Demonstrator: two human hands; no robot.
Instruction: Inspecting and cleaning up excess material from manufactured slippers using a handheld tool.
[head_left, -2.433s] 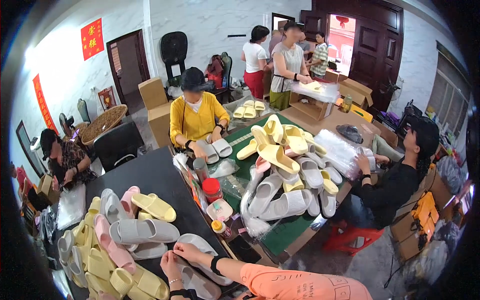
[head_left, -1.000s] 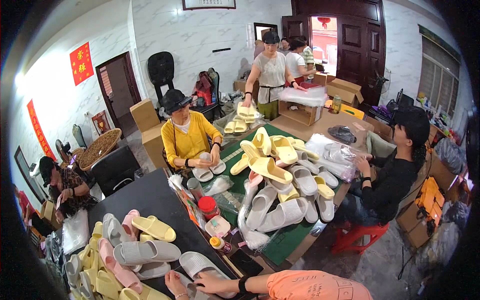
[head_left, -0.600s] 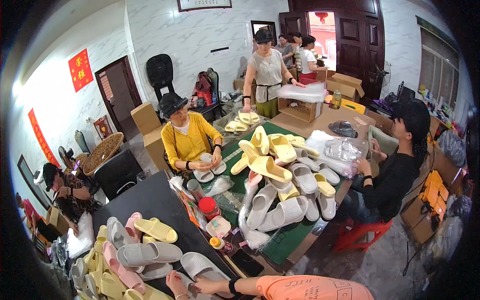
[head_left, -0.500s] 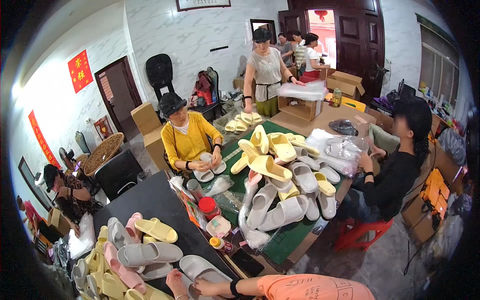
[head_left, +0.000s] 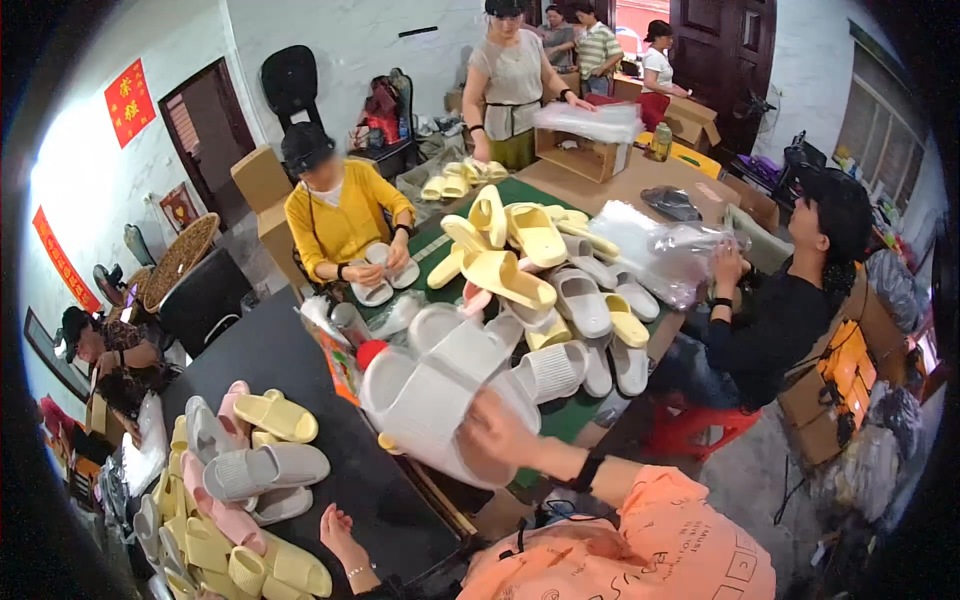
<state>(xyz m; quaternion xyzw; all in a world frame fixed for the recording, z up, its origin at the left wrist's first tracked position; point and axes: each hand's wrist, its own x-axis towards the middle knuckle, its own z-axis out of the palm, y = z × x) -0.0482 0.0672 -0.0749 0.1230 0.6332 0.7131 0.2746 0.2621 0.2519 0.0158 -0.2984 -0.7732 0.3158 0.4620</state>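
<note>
My right hand (head_left: 497, 428) is closed on a pair of grey slippers (head_left: 415, 395), raised over the gap between the dark table and the green-topped table. The slippers are smeared by motion, and they hide part of what stands behind them. Over the near edge of the dark table, my left hand (head_left: 343, 534) holds nothing, its fingers apart. Left of it lies a heap of grey, pink and yellow slippers (head_left: 265, 470). A larger pile of yellow and grey slippers (head_left: 510, 275) covers the green-topped table, just beyond the held pair.
A person in yellow (head_left: 345, 225) handles grey slippers across the green table (head_left: 520, 190). On the right, a person in black (head_left: 770, 300) holds clear plastic bags (head_left: 660, 255) and sits on a red stool (head_left: 700, 425). Another person stands behind a cardboard box (head_left: 580, 155).
My right hand has lifted the grey slippers off the dark table, up and to the right. My left hand has come away from them. The whole view has shifted somewhat.
</note>
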